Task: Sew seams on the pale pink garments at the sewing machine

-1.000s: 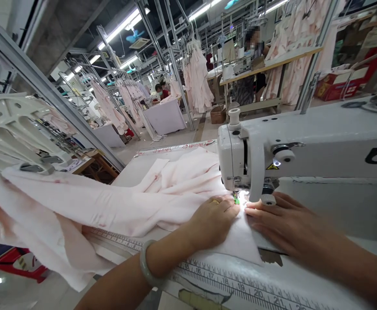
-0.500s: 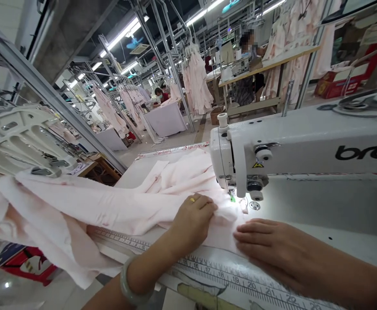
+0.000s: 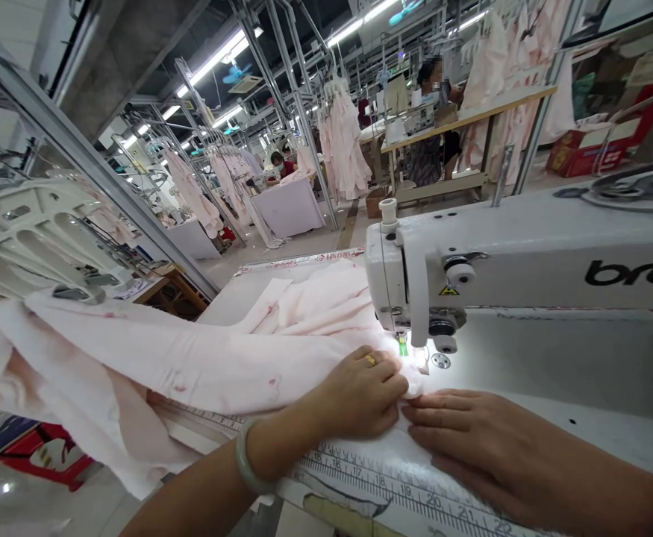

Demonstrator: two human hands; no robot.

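A pale pink garment [image 3: 192, 358] lies across the sewing table and hangs off its left side. My left hand [image 3: 360, 395], with a gold ring and a jade bangle at the wrist, has its fingers curled and pinches the fabric just in front of the needle. My right hand [image 3: 472, 432] lies flat with fingers stretched out on the fabric edge, its fingertips touching my left hand. The white sewing machine [image 3: 499, 261] stands behind both hands, its lit needle area [image 3: 416, 350] just beyond my fingers.
A printed ruler [image 3: 393, 488] runs along the table's front edge. A white plastic rack [image 3: 29, 231] stands at the left. A red stool [image 3: 40, 455] sits on the floor below. Other people sew at tables behind, among hanging pink garments [image 3: 342, 142].
Both hands drew back from the needle toward the table's front edge. Now my left hand has slid right again and meets my right hand's fingertips, with the fabric gathered between them.
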